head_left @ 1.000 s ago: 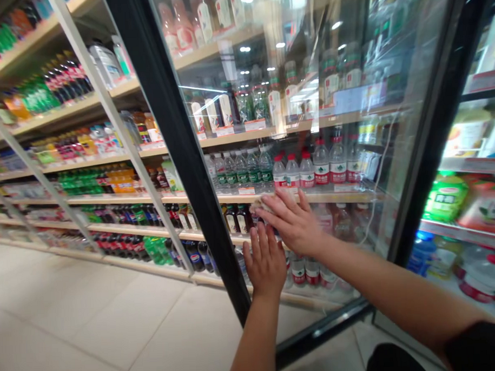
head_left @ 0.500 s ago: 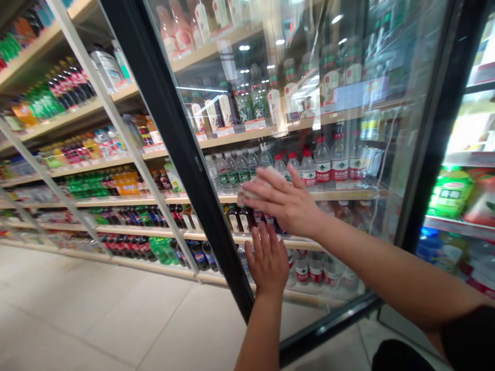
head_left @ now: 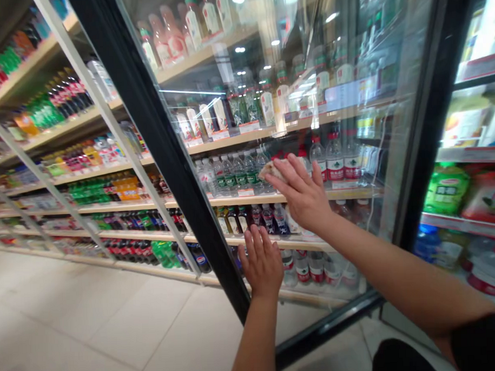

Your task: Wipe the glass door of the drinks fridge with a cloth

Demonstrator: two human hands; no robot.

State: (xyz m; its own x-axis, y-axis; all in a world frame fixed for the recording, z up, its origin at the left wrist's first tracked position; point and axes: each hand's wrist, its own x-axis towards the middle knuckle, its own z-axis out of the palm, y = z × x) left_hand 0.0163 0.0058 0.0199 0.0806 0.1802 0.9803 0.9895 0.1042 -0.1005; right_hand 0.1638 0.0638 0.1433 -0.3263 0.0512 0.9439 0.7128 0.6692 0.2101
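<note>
A framed glass door (head_left: 317, 307) stands in front of me, swung out on its black frame. My right hand (head_left: 307, 197) presses a pale, crumpled cloth (head_left: 285, 168) against the pane, its fingers stretched over the cloth; part of the cloth is hidden under the palm. Lower and to the left, my left hand (head_left: 261, 263) lies flat on the glass with fingers up and holds nothing. It rests close to the black upright edge of the frame (head_left: 182, 182).
Behind the glass are wooden shelves of bottles (head_left: 239, 172). More drink shelves (head_left: 122, 209) run away to the left above the tiled floor (head_left: 114, 325). A lit cooler with packs and bottles (head_left: 446, 192) stands at right. My dark-clothed knee shows at the bottom.
My right hand has slid right across the glass with the cloth, which now shows more clearly. My left hand stays against the pane. The view has shifted slightly.
</note>
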